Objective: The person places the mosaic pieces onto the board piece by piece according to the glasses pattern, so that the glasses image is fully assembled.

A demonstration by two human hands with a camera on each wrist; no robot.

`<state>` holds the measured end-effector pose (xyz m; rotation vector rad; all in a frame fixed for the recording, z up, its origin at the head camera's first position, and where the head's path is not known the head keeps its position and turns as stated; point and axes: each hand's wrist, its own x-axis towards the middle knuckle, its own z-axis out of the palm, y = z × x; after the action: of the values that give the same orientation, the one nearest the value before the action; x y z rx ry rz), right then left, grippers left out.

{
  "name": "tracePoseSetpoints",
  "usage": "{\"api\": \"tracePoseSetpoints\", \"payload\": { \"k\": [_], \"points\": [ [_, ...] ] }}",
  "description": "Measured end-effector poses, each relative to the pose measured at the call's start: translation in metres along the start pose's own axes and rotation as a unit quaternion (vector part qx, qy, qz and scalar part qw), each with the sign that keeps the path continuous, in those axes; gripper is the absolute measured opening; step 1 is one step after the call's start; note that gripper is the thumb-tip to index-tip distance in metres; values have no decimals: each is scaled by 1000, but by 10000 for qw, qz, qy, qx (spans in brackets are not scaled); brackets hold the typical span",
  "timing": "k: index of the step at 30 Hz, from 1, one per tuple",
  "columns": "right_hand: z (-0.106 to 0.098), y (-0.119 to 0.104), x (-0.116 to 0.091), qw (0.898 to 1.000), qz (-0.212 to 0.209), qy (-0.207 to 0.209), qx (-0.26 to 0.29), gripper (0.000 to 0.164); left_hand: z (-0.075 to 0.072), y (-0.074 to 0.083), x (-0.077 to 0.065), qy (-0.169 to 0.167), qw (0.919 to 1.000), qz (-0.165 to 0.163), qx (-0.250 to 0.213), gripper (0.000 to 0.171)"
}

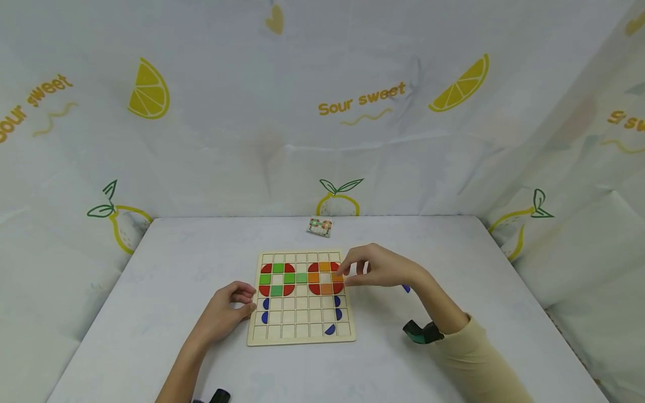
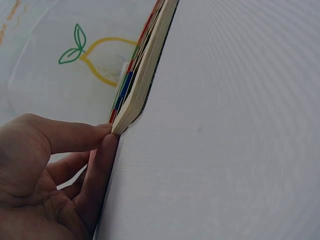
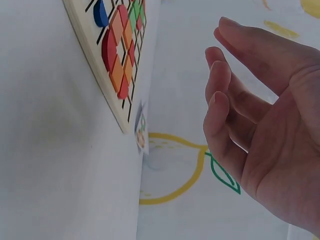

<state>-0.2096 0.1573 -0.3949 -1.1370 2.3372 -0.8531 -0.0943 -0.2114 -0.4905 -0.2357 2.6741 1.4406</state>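
Note:
A pale wooden grid board (image 1: pixel 302 331) lies on the table. Red, green and orange pieces form two rings on it, with a green square (image 1: pixel 301 278) between them. Blue curved pieces (image 1: pixel 337 301) stand in cells near both side columns, and one tilted blue piece (image 1: pixel 330 329) is at the lower right. At the board's left edge, my left hand (image 1: pixel 225 313) pinches the rim between thumb (image 2: pixel 82 136) and finger. Over the upper right corner hovers my right hand (image 1: pixel 383 266); its fingers are loosely bent and the right wrist view shows nothing between them.
Behind the board lies a small pattern card (image 1: pixel 319 226). Part of another blue piece (image 1: pixel 406 288) shows on the table under the right forearm. White cloth (image 1: pixel 227 140) with lemon prints hangs along the table's back.

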Motion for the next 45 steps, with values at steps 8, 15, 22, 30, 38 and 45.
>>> {"api": "tracePoseSetpoints", "payload": {
  "k": [8, 15, 22, 30, 38, 45],
  "points": [
    [-12, 20, -35, 9989, 370, 254, -101, 23, 0, 0, 0, 8, 10000, -20, 29, 28],
    [-17, 41, -61, 9978, 579, 308, 16, 24, -1, 1, 0, -41, 10000, -70, 3, 29],
    [-20, 62, -85, 9970, 655, 329, 254, 28, 0, 0, 1, -58, 10000, -69, -6, 30],
    [-20, 88, -99, 9952, 755, 319, 541, 32, 0, 0, 0, -14, 10000, -32, 24, 30],
    [-18, 111, -101, 9899, 1082, 151, 907, 33, 1, -1, 1, -17, 10000, 0, 36, 29],
    [-15, 122, -98, 9900, 1102, 149, 867, 30, 1, 0, 1, -4, 10000, 9, 1, 29]
  ]
}}
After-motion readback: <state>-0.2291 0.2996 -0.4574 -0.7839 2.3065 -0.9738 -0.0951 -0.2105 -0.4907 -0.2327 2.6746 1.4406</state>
